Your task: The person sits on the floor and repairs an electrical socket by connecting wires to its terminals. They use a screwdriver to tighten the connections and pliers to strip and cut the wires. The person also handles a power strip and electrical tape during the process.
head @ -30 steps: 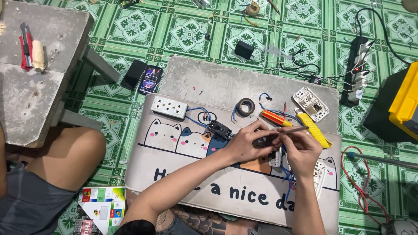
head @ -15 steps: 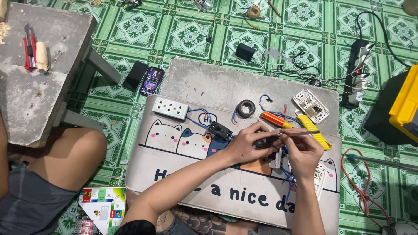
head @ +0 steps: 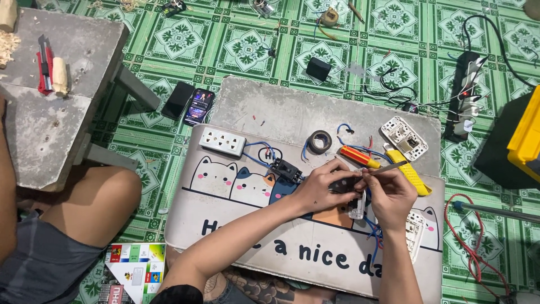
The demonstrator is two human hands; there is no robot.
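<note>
My left hand (head: 322, 187) grips a small black electrical part (head: 344, 184) with blue wires (head: 372, 232) hanging from it, over a mat printed with cartoon cats (head: 225, 186). My right hand (head: 391, 194) holds a thin metal tool (head: 388, 168) whose tip points up and right, its other end at the black part. A white switch piece (head: 358, 206) shows just below the hands. A red and yellow screwdriver (head: 360, 157) lies just beyond my fingers.
On the grey board (head: 281, 110) lie a white socket strip (head: 223, 141), a tape roll (head: 319, 141), a white switch plate (head: 404, 138) and a yellow cutter (head: 408, 173). Two phones (head: 190, 103) lie on the green tiled floor. Another person's knee (head: 93, 208) is at left.
Both hands have stayed over the mat. The metal tool in my right hand has tilted slightly as it works at the black part.
</note>
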